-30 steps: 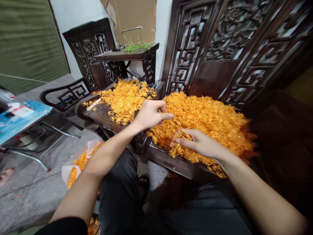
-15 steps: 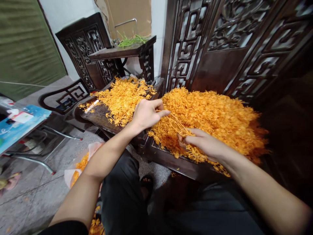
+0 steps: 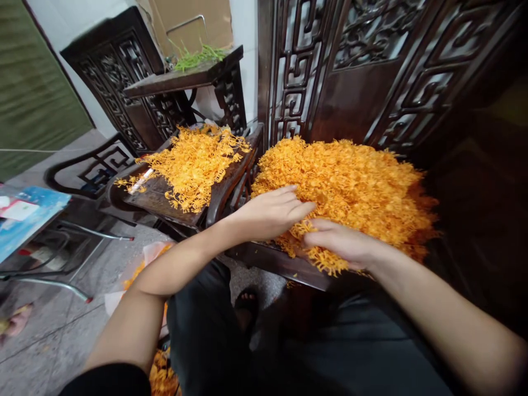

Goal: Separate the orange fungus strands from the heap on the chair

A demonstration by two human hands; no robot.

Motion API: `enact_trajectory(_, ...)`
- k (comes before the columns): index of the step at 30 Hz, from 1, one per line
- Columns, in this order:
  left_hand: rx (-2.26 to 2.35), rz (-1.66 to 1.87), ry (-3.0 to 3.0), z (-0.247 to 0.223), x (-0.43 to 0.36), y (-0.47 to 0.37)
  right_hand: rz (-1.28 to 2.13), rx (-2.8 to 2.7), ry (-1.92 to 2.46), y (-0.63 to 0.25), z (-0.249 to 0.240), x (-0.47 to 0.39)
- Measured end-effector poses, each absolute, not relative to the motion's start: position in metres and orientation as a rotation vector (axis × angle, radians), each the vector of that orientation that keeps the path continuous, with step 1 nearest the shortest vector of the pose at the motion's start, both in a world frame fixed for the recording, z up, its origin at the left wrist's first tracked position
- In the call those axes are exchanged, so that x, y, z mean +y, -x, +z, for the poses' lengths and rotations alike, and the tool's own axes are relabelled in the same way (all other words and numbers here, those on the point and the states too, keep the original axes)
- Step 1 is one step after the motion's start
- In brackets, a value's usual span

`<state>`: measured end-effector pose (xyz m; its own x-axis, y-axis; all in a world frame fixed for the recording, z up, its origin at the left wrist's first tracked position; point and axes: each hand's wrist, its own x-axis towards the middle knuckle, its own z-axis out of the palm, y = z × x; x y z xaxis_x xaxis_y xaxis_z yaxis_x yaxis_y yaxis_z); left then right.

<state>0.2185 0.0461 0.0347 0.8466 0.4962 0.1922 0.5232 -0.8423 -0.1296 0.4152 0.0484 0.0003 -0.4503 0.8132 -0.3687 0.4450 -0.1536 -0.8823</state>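
Note:
My right hand (image 3: 340, 242) is closed round a small bunch of orange artificial flower sprigs (image 3: 325, 261), low at the front of a large heap. Just left of it, my left hand (image 3: 278, 213) reaches across with its fingers stretched out and slightly apart, close to the bunch; its palm side is hidden. The large heap of orange artificial flowers (image 3: 346, 176) lies on a dark wooden seat (image 3: 284, 269) behind both hands. A smaller pile of orange flower sprigs (image 3: 193, 165) rests on a dark wooden table (image 3: 157, 192) to the left.
Thin green stems (image 3: 200, 56) lie on a raised wooden stand (image 3: 177, 80) at the back. A carved wooden backrest (image 3: 346, 110) rises behind the heap. A blue folding table (image 3: 37, 214) stands at left. A white plastic bag (image 3: 154, 253) with orange pieces sits on the floor.
My left hand has come right and down from the stems it gripped, towards my right hand, and its fingers have straightened. My right hand still holds its bunch. The view has shifted slightly right.

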Motion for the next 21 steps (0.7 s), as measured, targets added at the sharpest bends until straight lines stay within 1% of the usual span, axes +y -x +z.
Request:
enact_trajectory(2, -0.971, -0.087, 2.888, 0.028, 0.043, -0.219, 1.539, -2.119, 1.32, -0.421, 0.002, 0.051)
enact_trajectory(4, -1.19, 0.005, 2.938, 0.025, 0.037, -0.218, 1.346, -2.374, 1.247, -0.426, 0.007, 0.054)
enact_trajectory(6, -1.368, 0.004, 3.051, 0.027, 0.032, -0.217, 1.111, -2.545, 1.261, -0.43, 0.013, 0.057)
enact_trajectory(8, -1.477, -0.093, 3.226, 0.03, 0.03, -0.214, 0.933, -2.654, 1.25, -0.432, 0.019, 0.06)
enact_trajectory(12, -1.63, -0.424, 3.453, 0.03, 0.033, -0.206, 0.643, -2.646, 1.025, -0.437, 0.02, 0.071)
enact_trajectory(15, -1.926, -0.755, 3.275, 0.02, 0.036, -0.203, 0.255, -2.416, 0.927, -0.439, 0.018, 0.078)
enact_trajectory(17, -2.157, -1.003, 3.153, 0.013, 0.036, -0.205, 0.073, -2.236, 0.951, -0.438, 0.019, 0.075)
enact_trajectory(21, -2.491, -1.495, 3.338, 0.008, 0.032, -0.21, -0.03, -1.988, 1.094, -0.435, 0.016, 0.062)
